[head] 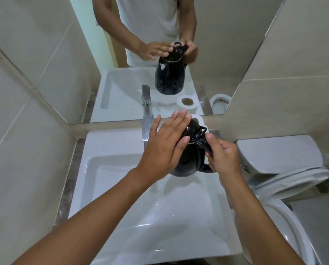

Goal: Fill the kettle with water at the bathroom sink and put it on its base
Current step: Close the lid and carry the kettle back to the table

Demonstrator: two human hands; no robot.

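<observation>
A black kettle point(190, 159) is held in the air over the back right part of the white sink point(121, 188). My right hand point(224, 155) grips its handle on the right side. My left hand point(165, 144) lies flat with its fingers spread over the kettle's lid and left side, thumb against the rim. The chrome tap point(147, 129) stands just left of the kettle behind my left hand; no running water shows. The mirror above reflects the kettle with its lid down. The kettle's base is not in view.
A toilet paper roll point(198, 118) sits behind the kettle at the mirror's foot. A white toilet, its cistern point(278, 153) and raised seat point(293, 180), stands close on the right. Tiled walls close in on the left and right.
</observation>
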